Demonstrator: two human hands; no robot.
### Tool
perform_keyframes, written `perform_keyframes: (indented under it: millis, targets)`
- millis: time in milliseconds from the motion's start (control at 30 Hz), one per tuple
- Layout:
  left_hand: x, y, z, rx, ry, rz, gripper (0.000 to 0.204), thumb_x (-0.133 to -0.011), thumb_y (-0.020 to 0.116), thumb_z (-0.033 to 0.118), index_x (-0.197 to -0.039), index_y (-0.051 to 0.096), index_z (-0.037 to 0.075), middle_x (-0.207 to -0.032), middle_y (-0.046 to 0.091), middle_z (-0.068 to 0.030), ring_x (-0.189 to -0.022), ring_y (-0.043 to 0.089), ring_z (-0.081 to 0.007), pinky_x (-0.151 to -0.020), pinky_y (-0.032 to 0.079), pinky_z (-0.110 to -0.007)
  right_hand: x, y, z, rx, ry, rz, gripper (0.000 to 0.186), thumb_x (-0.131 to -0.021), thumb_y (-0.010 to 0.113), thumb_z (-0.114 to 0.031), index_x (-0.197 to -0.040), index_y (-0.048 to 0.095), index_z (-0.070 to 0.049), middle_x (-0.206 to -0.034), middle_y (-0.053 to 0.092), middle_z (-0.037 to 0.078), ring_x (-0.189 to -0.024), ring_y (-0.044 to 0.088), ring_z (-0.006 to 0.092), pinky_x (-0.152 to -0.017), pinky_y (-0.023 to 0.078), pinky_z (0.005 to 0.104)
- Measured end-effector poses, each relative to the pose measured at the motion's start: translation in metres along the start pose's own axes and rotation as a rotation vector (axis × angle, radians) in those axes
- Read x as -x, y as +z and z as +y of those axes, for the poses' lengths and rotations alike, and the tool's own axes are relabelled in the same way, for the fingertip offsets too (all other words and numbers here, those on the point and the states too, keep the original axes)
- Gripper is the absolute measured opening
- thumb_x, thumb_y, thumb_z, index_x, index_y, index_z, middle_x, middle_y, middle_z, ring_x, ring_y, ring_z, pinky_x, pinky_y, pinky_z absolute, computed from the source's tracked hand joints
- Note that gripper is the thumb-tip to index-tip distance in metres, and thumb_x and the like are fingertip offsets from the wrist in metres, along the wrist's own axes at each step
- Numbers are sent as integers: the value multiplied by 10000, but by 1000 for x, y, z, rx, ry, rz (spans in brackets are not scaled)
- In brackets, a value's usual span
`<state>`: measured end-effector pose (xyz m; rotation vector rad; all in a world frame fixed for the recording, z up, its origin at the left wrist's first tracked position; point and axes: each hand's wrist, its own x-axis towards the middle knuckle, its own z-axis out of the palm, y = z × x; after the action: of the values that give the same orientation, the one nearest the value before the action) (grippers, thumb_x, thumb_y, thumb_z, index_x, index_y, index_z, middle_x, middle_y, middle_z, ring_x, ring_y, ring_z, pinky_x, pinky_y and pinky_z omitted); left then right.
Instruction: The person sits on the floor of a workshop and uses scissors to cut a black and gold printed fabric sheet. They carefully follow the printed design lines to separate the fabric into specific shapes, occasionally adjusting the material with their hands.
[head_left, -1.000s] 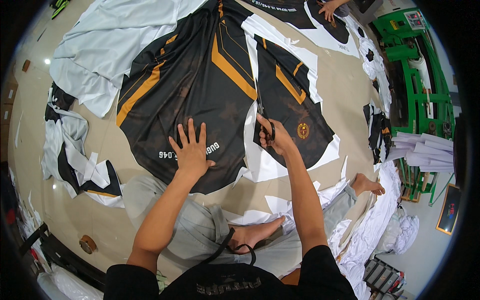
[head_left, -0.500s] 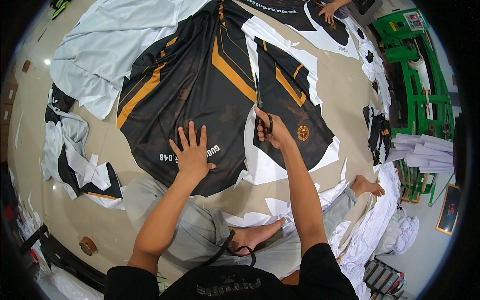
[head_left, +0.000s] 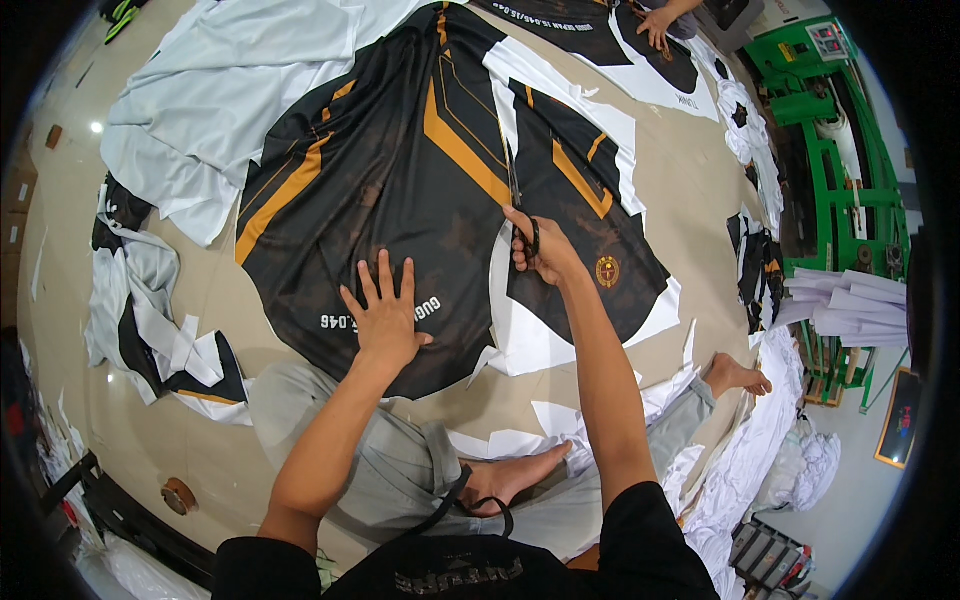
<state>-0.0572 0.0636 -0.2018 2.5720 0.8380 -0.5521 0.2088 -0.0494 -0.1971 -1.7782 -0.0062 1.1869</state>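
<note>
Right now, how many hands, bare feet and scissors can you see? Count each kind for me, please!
Hands: 3 (the wearer's left hand and right hand, plus a co-worker's hand)
Bare feet: 2 (near foot, far foot)
Scissors clearly visible: 1 pair
Total: 6

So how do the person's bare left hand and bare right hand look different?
The left hand lies spread flat on black-and-orange printed fabric; the right hand is curled. The left hand holds nothing; the right hand holds black-handled scissors. Both are bare.
</note>
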Motion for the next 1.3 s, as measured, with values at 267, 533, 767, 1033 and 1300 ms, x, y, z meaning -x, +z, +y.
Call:
perform_keyframes:
  millis: [267, 533, 767, 1033, 1300]
  targets:
    - [2, -1, -1, -9, -1, -3, 1314, -705, 920, 490, -1687, 129, 118, -1736, 36, -253, -1572, 98, -536, -1173, 212, -769, -12, 2, -6, 59, -2, 2, 495, -911, 810, -499, -896, 549, -78, -669, 527, -5, -561, 538, 109, -509, 468, 271]
    - [2, 0, 4, -15, 28, 16, 1328, -688, 925, 501, -1685, 137, 118, -1737, 38, -251, -1573, 97, -534, -1154, 243, -778, -29, -15, -5, 176, -57, 13, 570, -875, 797, -600, -826, 567, -81, -701, 615, 64, -532, 601, 144, -474, 478, 307]
    - [11, -6, -9, 6, 10, 7, 1292, -665, 968, 402, -1666, 206, 109, -1721, 121, -216, -1567, 142, -499, -1163, 276, -751, 72, -26, 50, 793, -448, 577, 624, -829, 857, -474, -1063, 588, 38, -1005, 710, 267, -987, 690, 448, -833, 538, 471]
    - [96, 23, -12, -34, 187, -397, 1101, -708, 913, 526, -1519, 417, -29, -1598, 350, -264, -1456, 390, -476, -1115, 473, -541, 227, -138, 224, 812, -274, 641, 774, -785, 906, -405, -1294, 560, 66, -1215, 680, 298, -1160, 656, 457, -983, 519, 479]
    - [-11, -43, 17, 194, 225, 78, 773, -835, 791, 545, -1371, 572, 32, -1381, 619, -226, -1220, 631, -411, -993, 518, -524, 257, -146, 237, 768, -438, 819, 681, -794, 908, -428, -1143, 549, 33, -993, 671, 306, -953, 667, 492, -819, 532, 494]
